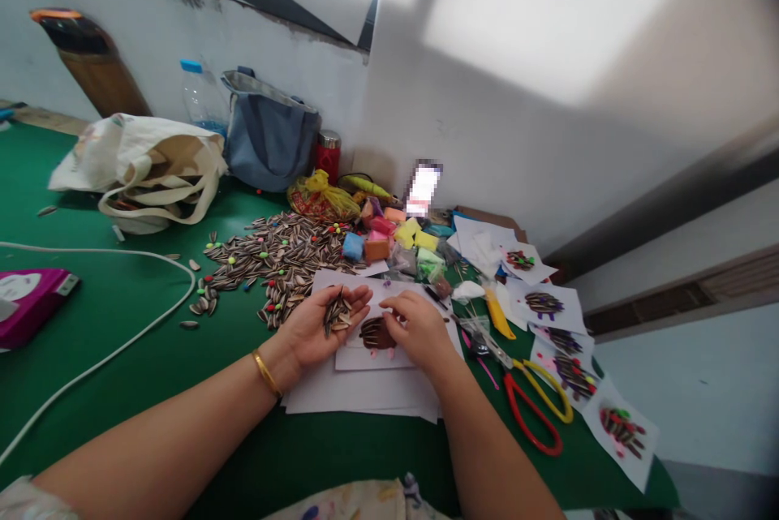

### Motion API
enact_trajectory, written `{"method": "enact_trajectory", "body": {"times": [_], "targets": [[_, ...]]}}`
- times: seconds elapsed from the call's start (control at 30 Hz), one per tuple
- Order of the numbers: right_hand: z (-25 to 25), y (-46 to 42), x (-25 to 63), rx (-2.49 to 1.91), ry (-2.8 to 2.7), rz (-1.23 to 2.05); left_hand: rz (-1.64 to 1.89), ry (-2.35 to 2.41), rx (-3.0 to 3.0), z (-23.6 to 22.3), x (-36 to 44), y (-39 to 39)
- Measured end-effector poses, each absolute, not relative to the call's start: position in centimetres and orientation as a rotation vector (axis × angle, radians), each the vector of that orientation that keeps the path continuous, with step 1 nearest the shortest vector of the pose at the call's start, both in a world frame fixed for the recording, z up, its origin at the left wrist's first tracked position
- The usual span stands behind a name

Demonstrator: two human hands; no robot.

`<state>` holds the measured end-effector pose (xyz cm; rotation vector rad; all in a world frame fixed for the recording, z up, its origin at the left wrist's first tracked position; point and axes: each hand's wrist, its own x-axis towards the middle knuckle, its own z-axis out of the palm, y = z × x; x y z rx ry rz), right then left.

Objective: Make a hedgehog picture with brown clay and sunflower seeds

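Note:
My left hand (pixel 320 325) lies palm up over a stack of white paper (pixel 365 390), cupping a small heap of striped sunflower seeds (pixel 337 314). Its fingers curl loosely round them. My right hand (pixel 419 329) rests knuckles up on the top sheet, fingertips pressed down at a dark seed-covered shape (pixel 376 333) with pink clay under it. A gold bangle (pixel 266 372) circles my left wrist. A big pile of loose seeds (pixel 277 256) dotted with small coloured beads lies just beyond my left hand.
Coloured clay blocks (pixel 389 240) sit behind the paper. Finished seed pictures (pixel 544 305) and red-and-yellow scissors (pixel 535 402) lie at the right. A white cable (pixel 122 341), a pink packet (pixel 30 297), bags (pixel 152 167), a bottle (pixel 198 94) and a phone (pixel 423 187) stand on the green table (pixel 122 309).

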<state>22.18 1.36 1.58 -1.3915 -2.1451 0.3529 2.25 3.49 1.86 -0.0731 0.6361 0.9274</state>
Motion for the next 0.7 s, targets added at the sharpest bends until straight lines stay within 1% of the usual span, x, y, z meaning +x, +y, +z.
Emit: {"method": "enact_trajectory", "body": {"times": [0.17, 0.33, 0.7], "targets": [[1.6, 0.6, 19.3, -1.095, -2.213, 0.253, 0.851, 0.584, -0.021, 2.1, 2.5, 3.2], [1.6, 0.3, 17.3, -1.158, -2.336, 0.062, 0.839, 0.584, 0.014, 2.0, 2.8, 2.8], [1.8, -0.3, 16.5, -1.233, -2.441, -0.195, 0.846, 0.672, -0.022, 2.4, 3.3, 2.1]]}}
